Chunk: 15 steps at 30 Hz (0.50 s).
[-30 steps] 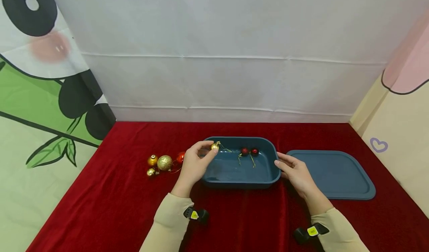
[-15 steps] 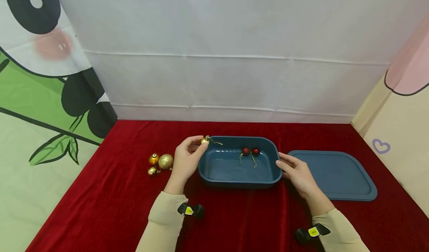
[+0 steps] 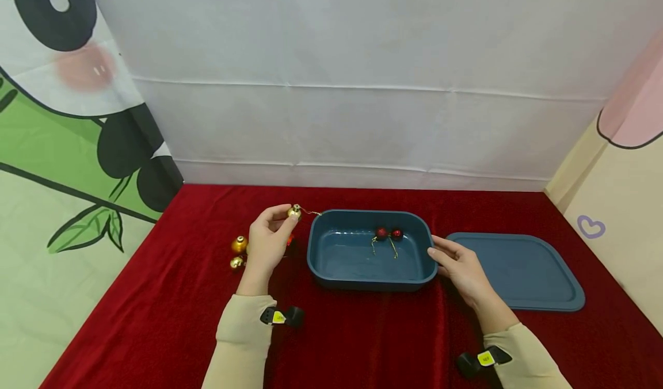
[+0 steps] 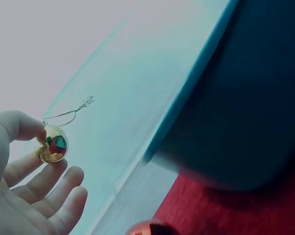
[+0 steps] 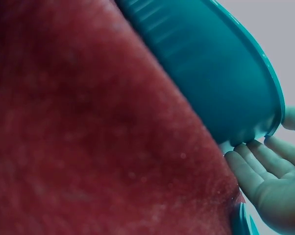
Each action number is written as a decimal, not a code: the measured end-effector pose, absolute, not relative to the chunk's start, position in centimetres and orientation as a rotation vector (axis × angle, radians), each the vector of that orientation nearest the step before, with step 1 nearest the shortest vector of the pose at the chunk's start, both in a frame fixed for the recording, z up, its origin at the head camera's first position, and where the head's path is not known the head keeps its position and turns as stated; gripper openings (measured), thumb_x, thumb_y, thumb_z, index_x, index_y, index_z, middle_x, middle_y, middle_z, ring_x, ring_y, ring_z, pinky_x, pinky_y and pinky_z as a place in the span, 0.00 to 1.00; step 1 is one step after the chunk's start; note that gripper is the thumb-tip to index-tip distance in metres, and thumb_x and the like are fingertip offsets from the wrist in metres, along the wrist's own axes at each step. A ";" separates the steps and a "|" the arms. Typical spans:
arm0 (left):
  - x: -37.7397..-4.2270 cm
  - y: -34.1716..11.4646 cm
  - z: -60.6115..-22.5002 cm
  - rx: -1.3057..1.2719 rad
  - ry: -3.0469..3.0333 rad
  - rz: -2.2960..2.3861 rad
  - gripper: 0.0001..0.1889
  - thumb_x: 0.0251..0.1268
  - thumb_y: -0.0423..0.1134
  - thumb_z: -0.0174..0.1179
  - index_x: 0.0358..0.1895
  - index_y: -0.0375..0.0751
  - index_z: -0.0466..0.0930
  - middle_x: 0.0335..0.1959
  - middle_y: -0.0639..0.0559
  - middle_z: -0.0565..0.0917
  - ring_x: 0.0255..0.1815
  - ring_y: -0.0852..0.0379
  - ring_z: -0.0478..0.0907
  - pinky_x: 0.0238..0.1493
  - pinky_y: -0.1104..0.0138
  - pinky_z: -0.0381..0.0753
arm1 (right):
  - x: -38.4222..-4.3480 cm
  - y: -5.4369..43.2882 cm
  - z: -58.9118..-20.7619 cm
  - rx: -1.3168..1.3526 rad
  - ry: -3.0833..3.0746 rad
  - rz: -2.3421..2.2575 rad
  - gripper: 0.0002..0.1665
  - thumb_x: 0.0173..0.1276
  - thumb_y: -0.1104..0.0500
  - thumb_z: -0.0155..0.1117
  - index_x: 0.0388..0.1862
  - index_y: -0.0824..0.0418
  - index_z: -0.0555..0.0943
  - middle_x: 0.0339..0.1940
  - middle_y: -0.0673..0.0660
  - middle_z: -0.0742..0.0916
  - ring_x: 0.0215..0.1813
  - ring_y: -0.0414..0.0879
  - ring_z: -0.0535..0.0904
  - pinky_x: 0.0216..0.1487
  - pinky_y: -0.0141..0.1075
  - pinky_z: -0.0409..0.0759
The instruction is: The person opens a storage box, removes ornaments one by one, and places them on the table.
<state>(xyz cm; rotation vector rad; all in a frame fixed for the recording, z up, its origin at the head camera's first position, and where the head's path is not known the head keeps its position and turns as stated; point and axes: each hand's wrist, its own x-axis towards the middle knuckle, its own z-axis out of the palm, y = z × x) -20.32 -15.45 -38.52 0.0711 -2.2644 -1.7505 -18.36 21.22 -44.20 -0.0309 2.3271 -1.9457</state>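
My left hand (image 3: 267, 237) pinches a small shiny gold bauble (image 4: 54, 143) between thumb and fingers, held up just left of the blue rectangular container (image 3: 313, 268). A thin gold hanging string (image 4: 71, 113) trails from its cap. My right hand (image 3: 463, 271) touches the container's right end, its fairly straight fingers (image 5: 245, 171) along the outer wall and the thumb at the rim. Two dark red baubles (image 3: 381, 233) with gold strings lie inside the container, toward the back right.
Left of the container, an orange-gold bauble (image 3: 239, 243) and a small gold bauble (image 3: 236, 262) lie on the red cloth (image 3: 171, 297). My left hand partly hides an orange-red bauble (image 3: 290, 239). The container's flat blue lid (image 3: 518, 271) lies at the right.
My left hand has carried the gold bauble leftward, from over the container to outside its left rim. The right hand stays at the container's right end.
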 end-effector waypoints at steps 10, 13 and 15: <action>-20.6 -18.1 -39.0 0.220 -2.231 -1.694 0.16 0.63 0.39 0.60 0.53 0.40 0.78 0.46 0.47 0.80 0.37 0.63 0.76 0.33 0.77 0.75 | -18.4 21.3 -44.2 -0.021 2.315 -1.949 0.36 0.70 0.50 0.57 0.71 0.65 0.62 0.66 0.70 0.71 0.47 0.31 0.81 0.45 0.28 0.80; -20.8 -18.8 -39.3 0.253 -2.234 -1.659 0.16 0.63 0.39 0.60 0.53 0.39 0.78 0.46 0.46 0.81 0.35 0.66 0.75 0.34 0.77 0.74 | -18.4 21.4 -44.2 -0.020 2.319 -1.942 0.36 0.70 0.50 0.57 0.71 0.65 0.62 0.66 0.70 0.71 0.47 0.31 0.81 0.45 0.28 0.80; -20.8 -19.1 -39.5 0.272 -2.254 -1.626 0.16 0.62 0.40 0.61 0.52 0.40 0.79 0.46 0.45 0.81 0.36 0.66 0.75 0.35 0.78 0.74 | -18.4 21.4 -44.2 -0.024 2.324 -1.937 0.36 0.70 0.49 0.57 0.71 0.65 0.62 0.66 0.70 0.72 0.48 0.31 0.80 0.46 0.28 0.80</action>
